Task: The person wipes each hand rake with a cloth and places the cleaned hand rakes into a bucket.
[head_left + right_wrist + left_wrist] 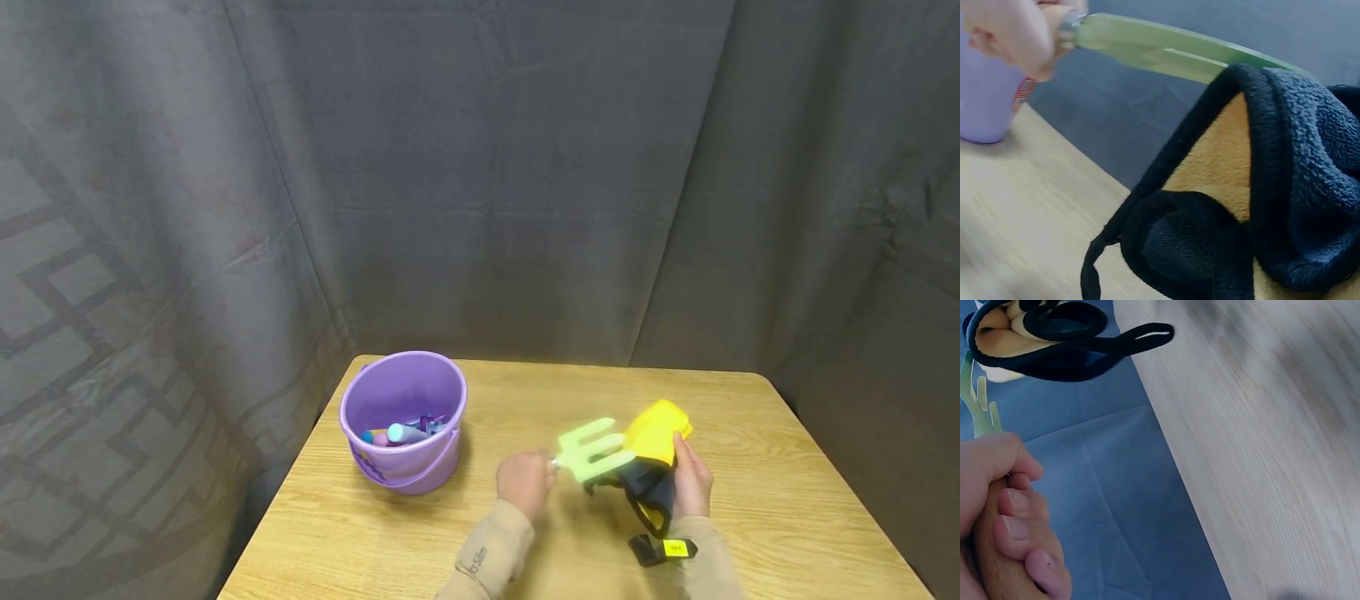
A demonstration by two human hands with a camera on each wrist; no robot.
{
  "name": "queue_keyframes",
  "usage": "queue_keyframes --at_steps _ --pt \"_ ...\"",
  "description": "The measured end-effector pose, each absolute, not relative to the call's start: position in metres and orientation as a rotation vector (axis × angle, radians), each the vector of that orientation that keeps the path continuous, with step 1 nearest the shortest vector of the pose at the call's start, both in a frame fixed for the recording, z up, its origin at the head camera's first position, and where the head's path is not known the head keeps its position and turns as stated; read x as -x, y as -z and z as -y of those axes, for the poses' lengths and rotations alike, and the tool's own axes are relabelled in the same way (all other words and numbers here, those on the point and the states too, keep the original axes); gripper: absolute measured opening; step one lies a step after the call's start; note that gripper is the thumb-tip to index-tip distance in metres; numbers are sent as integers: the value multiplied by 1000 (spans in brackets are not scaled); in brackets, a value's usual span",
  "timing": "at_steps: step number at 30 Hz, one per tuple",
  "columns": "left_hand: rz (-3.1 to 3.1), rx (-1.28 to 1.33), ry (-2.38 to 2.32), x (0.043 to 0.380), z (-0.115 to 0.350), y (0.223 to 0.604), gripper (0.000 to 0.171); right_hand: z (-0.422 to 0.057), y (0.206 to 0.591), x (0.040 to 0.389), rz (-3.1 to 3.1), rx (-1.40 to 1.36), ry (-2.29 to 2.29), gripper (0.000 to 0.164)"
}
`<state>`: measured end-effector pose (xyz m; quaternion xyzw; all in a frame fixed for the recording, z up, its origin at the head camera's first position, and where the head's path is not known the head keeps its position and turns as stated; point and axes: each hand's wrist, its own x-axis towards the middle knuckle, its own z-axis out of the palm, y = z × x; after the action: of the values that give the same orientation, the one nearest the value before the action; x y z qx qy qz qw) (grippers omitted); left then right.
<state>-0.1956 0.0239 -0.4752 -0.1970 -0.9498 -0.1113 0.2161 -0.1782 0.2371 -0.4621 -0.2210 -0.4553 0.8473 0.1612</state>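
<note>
My left hand [523, 483] grips the wooden handle [997, 550] of a hand fork whose pale green tines [588, 450] point to the right. The tines reach the edge of a folded towel [654, 429], yellow on one side and dark grey on the other, with black trim and a hanging loop [1147, 337]. On the towel's right side my right hand [693, 483] holds it, thumb on top and fingers mostly hidden behind. In the right wrist view the green fork head [1154, 50] passes behind the towel's dark edge.
A purple bucket [423, 479] with several small coloured things inside stands at the left of the wooden table [360, 542]. A small black object with a yellow label [675, 548] lies near my right sleeve. Grey curtains [510, 208] hang behind and at both sides.
</note>
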Motion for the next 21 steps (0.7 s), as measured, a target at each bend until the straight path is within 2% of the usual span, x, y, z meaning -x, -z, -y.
queue_keyframes --at_steps 8,15,21 --pt "2599 540 318 196 -23 474 21 -247 467 178 1191 713 -2374 19" --pt "2563 551 320 196 -25 469 20 -225 482 180 1530 661 -2320 19" --pt "2563 547 276 195 -28 463 19 -199 493 183 1788 477 -2127 33"
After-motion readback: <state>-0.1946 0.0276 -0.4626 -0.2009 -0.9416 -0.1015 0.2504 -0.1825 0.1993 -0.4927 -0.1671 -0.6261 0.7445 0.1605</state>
